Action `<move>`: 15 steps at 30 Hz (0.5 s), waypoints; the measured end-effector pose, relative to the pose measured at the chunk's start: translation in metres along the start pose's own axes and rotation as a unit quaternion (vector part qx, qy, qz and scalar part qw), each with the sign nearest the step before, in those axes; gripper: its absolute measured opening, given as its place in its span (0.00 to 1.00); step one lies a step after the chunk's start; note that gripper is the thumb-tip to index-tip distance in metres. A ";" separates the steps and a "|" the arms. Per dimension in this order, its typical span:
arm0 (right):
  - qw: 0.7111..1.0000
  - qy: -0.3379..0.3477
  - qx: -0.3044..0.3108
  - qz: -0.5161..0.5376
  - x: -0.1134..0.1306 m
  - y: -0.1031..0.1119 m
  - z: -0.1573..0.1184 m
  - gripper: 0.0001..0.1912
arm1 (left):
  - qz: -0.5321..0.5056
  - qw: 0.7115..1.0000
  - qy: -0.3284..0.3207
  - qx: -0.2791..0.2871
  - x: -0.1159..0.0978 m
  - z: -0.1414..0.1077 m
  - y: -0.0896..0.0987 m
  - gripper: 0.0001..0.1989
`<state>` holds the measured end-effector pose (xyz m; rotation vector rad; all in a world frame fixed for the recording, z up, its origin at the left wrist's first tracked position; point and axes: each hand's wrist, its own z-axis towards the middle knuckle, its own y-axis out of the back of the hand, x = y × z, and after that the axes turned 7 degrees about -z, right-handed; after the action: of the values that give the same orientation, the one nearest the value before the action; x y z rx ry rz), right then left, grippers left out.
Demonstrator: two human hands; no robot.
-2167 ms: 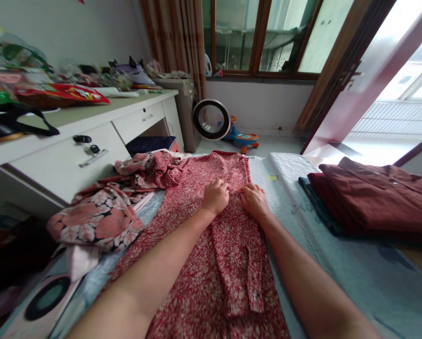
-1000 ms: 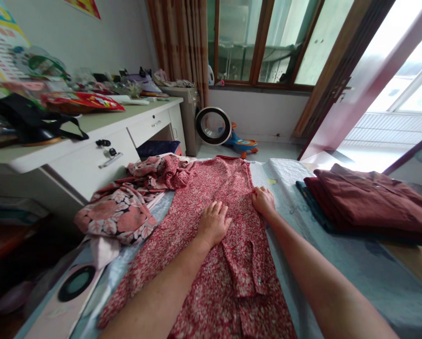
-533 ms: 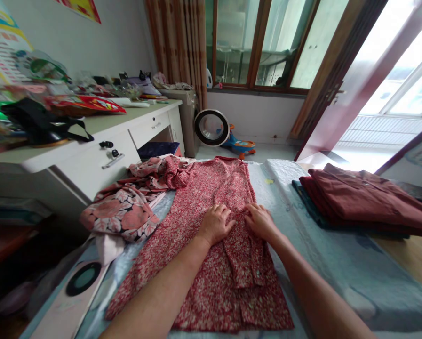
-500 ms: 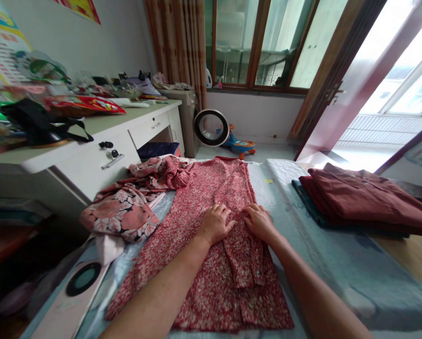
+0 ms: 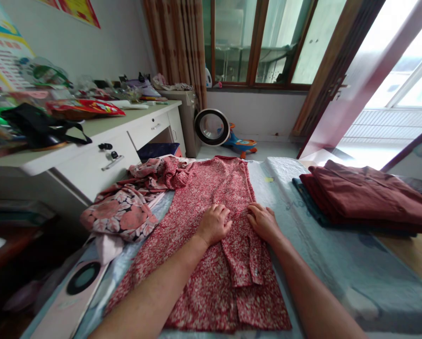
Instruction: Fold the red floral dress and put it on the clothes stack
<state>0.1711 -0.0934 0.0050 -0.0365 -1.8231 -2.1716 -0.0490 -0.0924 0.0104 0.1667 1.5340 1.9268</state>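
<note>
Pale blue bedding [image 5: 323, 278] spreads beneath a window [image 5: 239, 42], with a cluttered white desk [image 5: 69, 165] along one side and folded clothes [image 5: 369, 193] stacked on the other. On the bedding, between that stack and a crumpled floral garment [image 5: 122, 214], lies the red patterned garment [image 5: 211, 296], mostly flat, its collar end farthest from the person and its sleeve [image 5: 242, 263] laid lengthwise down the body.

The left hand [image 5: 216, 223] rests palm down on the middle of the cloth, fingers loosely extended and nothing seen gripped. The right hand [image 5: 263, 222] touches the garment's right edge with fingers bent inward; whether it pinches any fabric cannot be told.

If the right hand pulls inward while the left does not press firmly, the cloth could bunch between them and the sleeve twist out of line. A drag leftward could snag on the crumpled floral garment, which touches the red one near its far end. Loose fabric also seems likely to crease under a heavy palm.
</note>
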 end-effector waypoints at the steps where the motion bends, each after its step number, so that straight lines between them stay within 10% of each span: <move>1: 1.000 0.001 -0.003 0.001 -0.001 0.000 0.001 0.16 | 0.003 1.000 -0.001 0.004 0.000 0.000 0.000 0.13; 15: 0.997 0.068 -0.030 0.036 -0.014 -0.010 0.002 0.19 | -0.031 0.995 0.026 0.094 -0.062 -0.026 -0.001 0.26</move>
<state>0.1822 -0.0873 -0.0070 0.0296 -1.6570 -2.1237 -0.0136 -0.1487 0.0198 0.1490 1.7349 1.7494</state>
